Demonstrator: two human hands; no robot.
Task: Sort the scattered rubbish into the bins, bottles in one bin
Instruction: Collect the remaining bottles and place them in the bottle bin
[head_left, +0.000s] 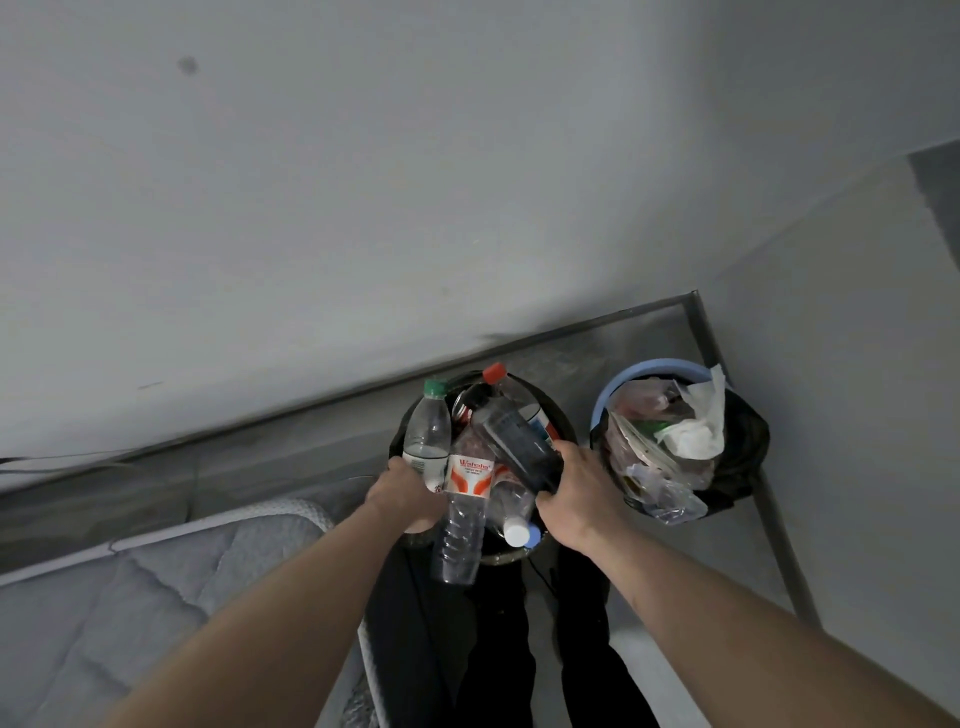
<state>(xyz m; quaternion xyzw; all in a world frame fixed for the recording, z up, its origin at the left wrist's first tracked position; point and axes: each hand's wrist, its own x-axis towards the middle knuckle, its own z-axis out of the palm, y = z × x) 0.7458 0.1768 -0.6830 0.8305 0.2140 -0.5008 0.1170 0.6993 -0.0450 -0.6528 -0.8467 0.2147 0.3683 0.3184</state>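
A dark round bin (506, 557) is packed with plastic bottles: a clear one with a green cap (427, 434), a dark one with a red cap (511, 431), and a clear one with a red-and-white label (464, 512) that sticks out over the near rim. My left hand (402, 496) grips the bin's left rim. My right hand (582, 491) grips its right rim, beside the dark bottle. To the right stands a blue bin (649, 370) with a black liner, heaped with paper, tissue and plastic bags (670, 447).
Both bins stand in a corner where the white wall (363, 182) meets the grey floor (587, 343). A grey quilted mattress (171, 587) lies at the lower left. My dark trouser legs (488, 649) are below the bottle bin.
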